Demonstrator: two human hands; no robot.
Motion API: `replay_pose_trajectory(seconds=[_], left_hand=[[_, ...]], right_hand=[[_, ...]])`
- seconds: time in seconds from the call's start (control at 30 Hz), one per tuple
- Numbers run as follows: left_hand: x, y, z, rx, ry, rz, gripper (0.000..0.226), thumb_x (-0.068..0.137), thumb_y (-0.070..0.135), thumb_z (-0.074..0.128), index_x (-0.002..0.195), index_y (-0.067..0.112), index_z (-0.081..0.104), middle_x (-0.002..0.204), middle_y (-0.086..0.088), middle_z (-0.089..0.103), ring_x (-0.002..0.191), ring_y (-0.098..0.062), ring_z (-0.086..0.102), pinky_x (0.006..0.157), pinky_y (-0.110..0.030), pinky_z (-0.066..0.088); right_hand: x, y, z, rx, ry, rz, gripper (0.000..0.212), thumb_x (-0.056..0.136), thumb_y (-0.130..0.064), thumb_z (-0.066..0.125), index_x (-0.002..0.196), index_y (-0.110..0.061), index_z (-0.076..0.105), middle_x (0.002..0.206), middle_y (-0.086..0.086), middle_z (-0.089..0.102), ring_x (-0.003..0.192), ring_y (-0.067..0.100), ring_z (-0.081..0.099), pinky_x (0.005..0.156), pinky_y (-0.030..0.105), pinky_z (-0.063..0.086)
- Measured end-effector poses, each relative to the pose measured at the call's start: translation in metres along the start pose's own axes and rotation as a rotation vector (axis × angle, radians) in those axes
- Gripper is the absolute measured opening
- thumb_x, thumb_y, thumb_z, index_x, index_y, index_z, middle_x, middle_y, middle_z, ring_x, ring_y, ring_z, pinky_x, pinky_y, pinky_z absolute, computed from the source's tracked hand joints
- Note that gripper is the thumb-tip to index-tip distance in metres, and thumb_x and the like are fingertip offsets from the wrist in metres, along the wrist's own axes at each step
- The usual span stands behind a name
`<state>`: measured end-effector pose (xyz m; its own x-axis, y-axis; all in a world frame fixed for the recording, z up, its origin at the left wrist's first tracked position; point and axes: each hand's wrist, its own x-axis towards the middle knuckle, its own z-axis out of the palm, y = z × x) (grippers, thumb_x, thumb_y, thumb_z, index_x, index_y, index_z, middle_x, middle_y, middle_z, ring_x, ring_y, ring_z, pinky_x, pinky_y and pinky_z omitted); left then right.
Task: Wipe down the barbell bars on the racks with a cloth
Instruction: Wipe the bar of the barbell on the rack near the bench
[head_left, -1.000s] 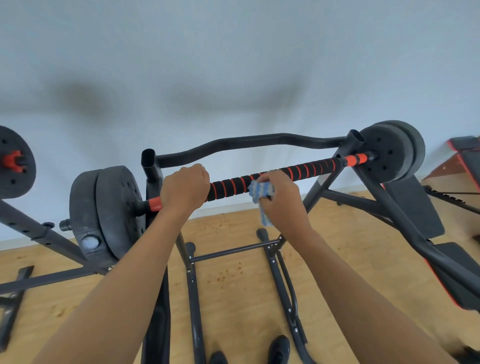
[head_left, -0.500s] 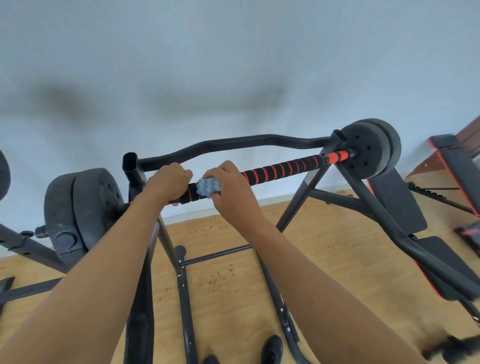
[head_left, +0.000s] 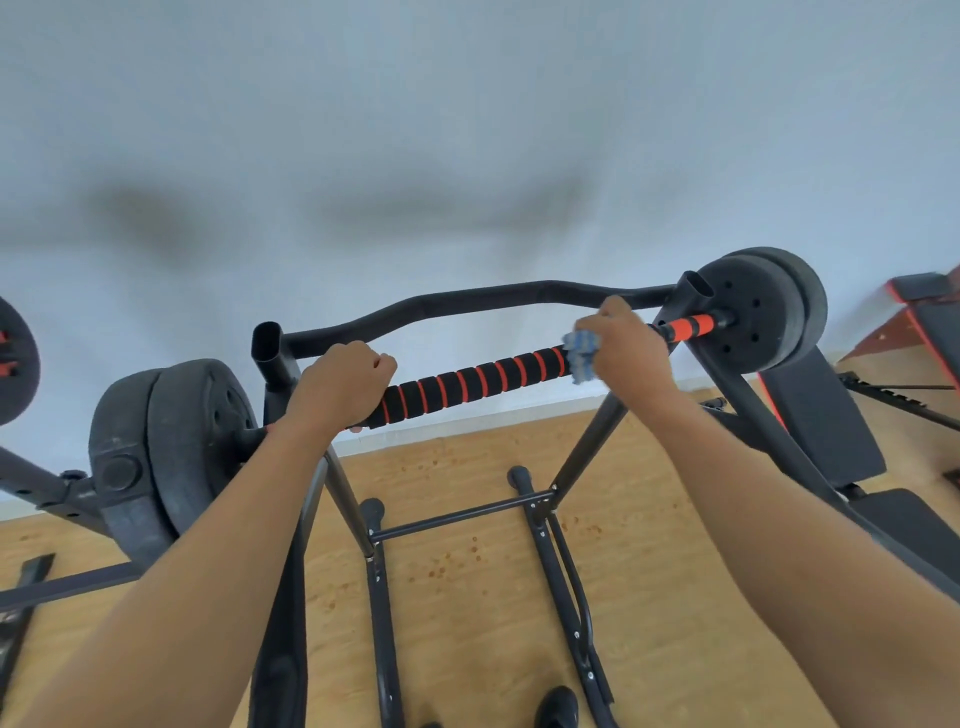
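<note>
A barbell bar (head_left: 472, 384) with black and orange striped foam lies across a black rack (head_left: 467, 304), with black weight plates at its left end (head_left: 171, 452) and right end (head_left: 758, 317). My left hand (head_left: 340, 387) grips the bar near its left end. My right hand (head_left: 626, 345) is wrapped round the bar near the right end and holds a blue cloth (head_left: 582, 356) against it. Part of the cloth hangs below the bar.
The rack's legs and crossbar (head_left: 462, 514) stand on a wooden floor in front of my shoes (head_left: 558, 706). A black and red bench (head_left: 826, 431) is at the right. Another rack with a plate (head_left: 15, 364) is at the far left. A pale wall is behind.
My right hand slid the cloth left along the bar up to my left hand, then right to the bar's right end. My left hand kept its grip.
</note>
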<state>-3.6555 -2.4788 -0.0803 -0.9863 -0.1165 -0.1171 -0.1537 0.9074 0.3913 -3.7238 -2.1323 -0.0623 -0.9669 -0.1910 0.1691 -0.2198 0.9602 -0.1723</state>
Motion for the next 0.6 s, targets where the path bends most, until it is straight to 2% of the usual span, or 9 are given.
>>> replay_pose_trajectory(seconds=[0.07,0.13,0.2,0.27,0.33,0.43,0.5,0.6], left_hand=[[-0.007,0.004,-0.003,0.020,0.115,0.015,0.048,0.106,0.034,0.036,0.068,0.009,0.054,0.061,-0.008,0.056,0.056,-0.028,0.057,0.057,-0.041,0.052],[-0.022,0.008,0.001,0.124,0.266,0.077,0.054,0.106,0.036,0.036,0.061,0.011,0.050,0.050,-0.005,0.050,0.045,-0.022,0.050,0.052,-0.042,0.053],[-0.041,0.017,0.010,0.232,0.249,0.045,0.055,0.107,0.034,0.030,0.062,0.014,0.053,0.046,0.002,0.043,0.041,-0.019,0.045,0.061,-0.042,0.054],[-0.049,0.020,0.024,0.317,0.231,0.028,0.054,0.108,0.025,0.026,0.071,0.011,0.063,0.047,0.003,0.039,0.041,-0.021,0.043,0.071,-0.041,0.054],[-0.048,0.022,0.027,0.280,0.249,0.009,0.059,0.109,0.033,0.033,0.060,0.014,0.059,0.044,0.004,0.043,0.038,-0.018,0.046,0.059,-0.036,0.056],[-0.038,0.021,0.031,0.261,0.357,0.023,0.067,0.108,0.039,0.031,0.046,0.018,0.046,0.040,0.005,0.043,0.035,-0.016,0.047,0.050,-0.033,0.054],[-0.032,0.020,0.032,0.302,0.384,0.031,0.067,0.108,0.037,0.029,0.045,0.018,0.045,0.040,0.005,0.041,0.035,-0.016,0.047,0.050,-0.032,0.054],[-0.021,0.019,0.028,0.357,0.381,0.036,0.070,0.106,0.038,0.017,0.046,0.016,0.045,0.039,0.004,0.038,0.034,-0.017,0.043,0.046,-0.028,0.050]], right_hand=[[0.009,0.029,-0.007,-0.027,-0.012,0.068,0.042,0.083,0.010,0.059,0.109,-0.020,0.070,0.110,0.004,0.050,0.085,0.027,0.061,0.067,0.045,0.059],[0.017,0.052,-0.014,-0.057,-0.044,0.118,0.039,0.081,0.010,0.060,0.100,-0.024,0.065,0.111,0.004,0.050,0.091,0.028,0.061,0.072,0.045,0.058],[0.025,0.072,-0.019,-0.103,-0.072,0.166,0.037,0.082,0.008,0.065,0.097,-0.025,0.061,0.114,0.006,0.050,0.097,0.030,0.062,0.077,0.046,0.058],[0.028,0.085,-0.024,-0.115,-0.057,0.237,0.033,0.086,0.007,0.064,0.110,-0.015,0.067,0.118,0.010,0.050,0.096,0.034,0.063,0.079,0.048,0.058],[0.027,0.087,-0.032,-0.046,0.006,0.248,0.037,0.088,0.006,0.058,0.118,-0.013,0.067,0.119,0.011,0.050,0.094,0.035,0.062,0.081,0.047,0.057],[0.020,0.055,-0.044,0.158,0.145,0.082,0.042,0.085,0.008,0.049,0.111,-0.019,0.068,0.110,0.005,0.053,0.085,0.028,0.063,0.073,0.043,0.058],[0.017,0.024,-0.040,0.205,0.086,-0.065,0.043,0.084,0.005,0.050,0.109,-0.024,0.068,0.106,-0.003,0.053,0.082,0.018,0.060,0.067,0.038,0.055],[0.014,0.001,-0.015,0.082,-0.055,-0.214,0.043,0.084,0.002,0.056,0.116,-0.024,0.068,0.108,-0.005,0.051,0.083,0.020,0.061,0.070,0.039,0.057]])
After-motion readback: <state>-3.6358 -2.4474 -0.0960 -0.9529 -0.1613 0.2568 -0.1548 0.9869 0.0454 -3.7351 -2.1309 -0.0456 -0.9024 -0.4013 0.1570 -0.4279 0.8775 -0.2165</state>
